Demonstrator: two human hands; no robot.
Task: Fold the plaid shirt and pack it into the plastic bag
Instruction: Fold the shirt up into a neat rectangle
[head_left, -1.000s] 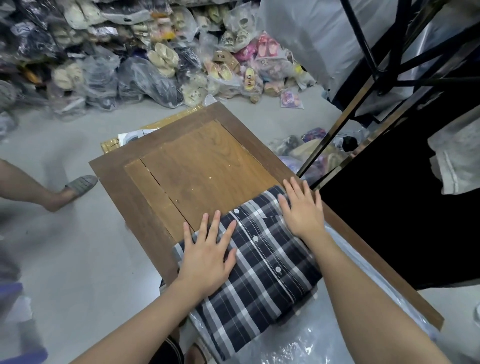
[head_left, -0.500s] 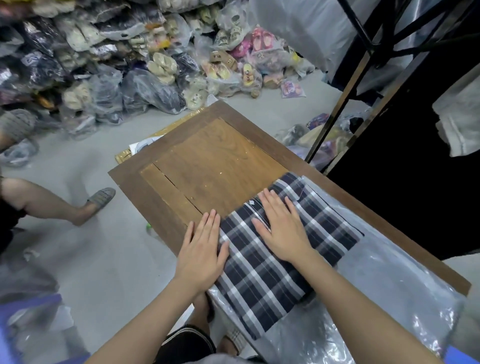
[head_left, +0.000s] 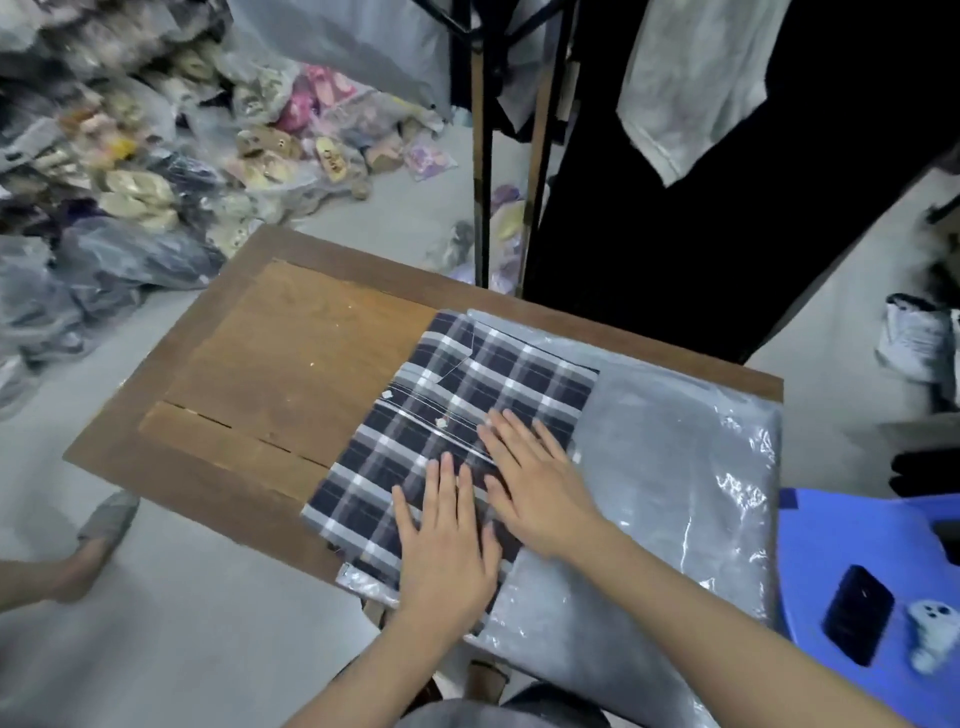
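Both hands flat, palms down, fingers spread on the folded plaid shirt (head_left: 457, 415), gripping nothing, just pressing. Left hand (head_left: 447, 540) sits on the near edge, right hand (head_left: 540, 493) just beside it, touching or nearly so. Shirt lies on the wooden table (head_left: 291, 364), collar end away from the fingertips; clear plastic bag (head_left: 675, 467) spreads out to the right of the right hand, w/ its edge seemingly under the shirt. Step looks like smoothing the fold, packing not yet done. Next prob. needs finding the bag mouth, lifting one layer & sliding the shirt in w/o undoing the fold.
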